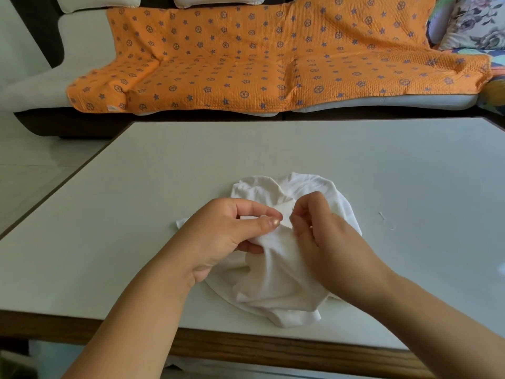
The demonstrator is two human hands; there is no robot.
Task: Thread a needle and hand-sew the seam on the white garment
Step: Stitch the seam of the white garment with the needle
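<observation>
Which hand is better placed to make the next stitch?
Probably the right hand: its curled fingertips sit at the raised fold, while the left hand pinches the white garment steady.

Garment (pixel 276 274): white, soft knit, crumpled in a heap on table (pixel 164 214), close to its near edge.
Lay: bunched w/ deep folds; ribbed hem band at near side, far part spread flatter.
Hold: a fold is raised mid-heap, pinched btwn thumb & forefinger of left hand (pixel 224 236); right hand (pixel 319 228) pinches same fold just beside, fingers curled.
Needle: not clear; thin dark sliver (pixel 293 210) at right fingertips, too small to tell.
</observation>
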